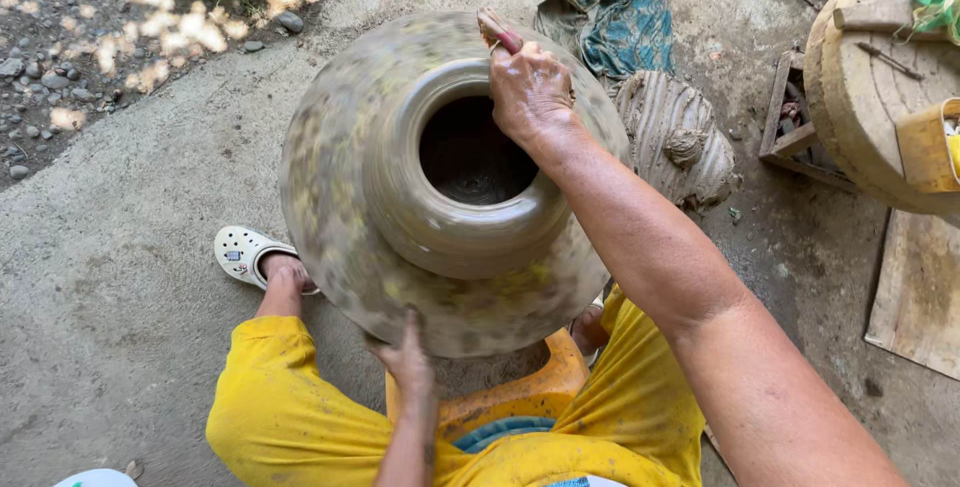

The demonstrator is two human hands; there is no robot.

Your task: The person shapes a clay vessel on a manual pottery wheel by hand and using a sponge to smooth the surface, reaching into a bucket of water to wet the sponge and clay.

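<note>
Bright yellow trousers [290, 397], smeared with clay at the knees — bare forearms, no sleeves in view — and a cream perforated clog [240, 250] on one foot

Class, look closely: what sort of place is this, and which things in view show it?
Probably an outdoor pottery yard: a large clay pot blurred with spin under the hands, a ribbed lump of clay beside it, and bare concrete ground edged with gravel.

Bare ground [130, 247] left; clay lump [675, 137] right.
</note>
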